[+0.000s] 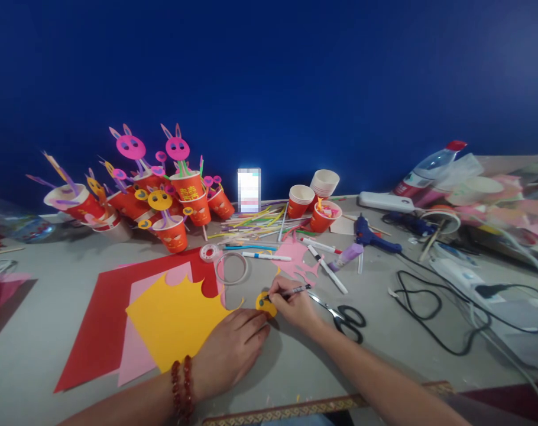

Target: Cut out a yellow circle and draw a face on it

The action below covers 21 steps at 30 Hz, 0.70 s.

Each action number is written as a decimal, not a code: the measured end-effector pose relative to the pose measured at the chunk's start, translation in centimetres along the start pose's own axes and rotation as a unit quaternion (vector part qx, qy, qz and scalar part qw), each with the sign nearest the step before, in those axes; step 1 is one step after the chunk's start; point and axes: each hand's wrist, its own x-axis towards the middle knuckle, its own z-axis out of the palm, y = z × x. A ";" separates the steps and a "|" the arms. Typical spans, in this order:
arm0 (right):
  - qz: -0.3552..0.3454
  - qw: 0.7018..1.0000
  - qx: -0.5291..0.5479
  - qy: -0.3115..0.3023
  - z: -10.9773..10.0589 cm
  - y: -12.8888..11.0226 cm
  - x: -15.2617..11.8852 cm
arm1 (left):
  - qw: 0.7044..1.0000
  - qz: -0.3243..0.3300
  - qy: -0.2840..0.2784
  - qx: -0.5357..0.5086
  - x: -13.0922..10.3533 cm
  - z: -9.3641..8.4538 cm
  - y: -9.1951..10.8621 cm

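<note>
A small yellow paper circle (266, 305) with dark marks lies on the grey table at the middle. My right hand (295, 306) is closed round a dark marker (299, 290), its tip at the circle. My left hand (233, 349) rests flat beside it, the fingertips on the circle's lower left edge. Just left of that hand are a yellow sheet with scalloped cuts (174, 316), a pink sheet (133, 349) and a red sheet (91, 337). Black-handled scissors (349, 319) lie to the right of my right hand.
Red cups with paper animal faces (171, 234) stand at the back left. Behind the circle lie a tape roll (232, 254), white markers (326, 269) and pipe cleaners (260, 222). A blue glue gun (373, 236), cables (422, 319) and a bottle (424, 171) occupy the right.
</note>
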 end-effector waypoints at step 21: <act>0.011 1.000 -0.009 0.002 0.0 0.0 0.1 | 1.000 0.001 0.018 -0.011 0.1 -0.3 0.1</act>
